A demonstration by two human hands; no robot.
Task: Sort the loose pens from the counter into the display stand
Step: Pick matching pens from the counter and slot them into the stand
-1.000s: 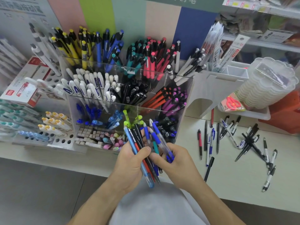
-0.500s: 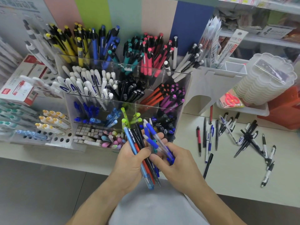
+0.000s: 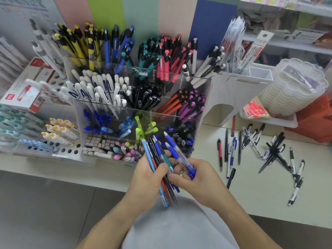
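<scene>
Both hands [image 3: 146, 178] around pens [image 3: 158, 166]

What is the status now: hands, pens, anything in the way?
Left hand grips mixed pen bundle. Right hand pinches blue pen from it. More loose pens on counter. Display stand ahead, unobstructed.

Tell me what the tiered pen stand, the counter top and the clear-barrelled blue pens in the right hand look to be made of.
Pen stand: clear glossy acrylic, probably; the pens show through its walls and the edges catch light.
Counter top: smooth off-white laminate or painted board, matte; hard to tell which.
Blue pens pinched in the right hand: transparent plastic barrels with blue grips, likely rubbery.
</scene>
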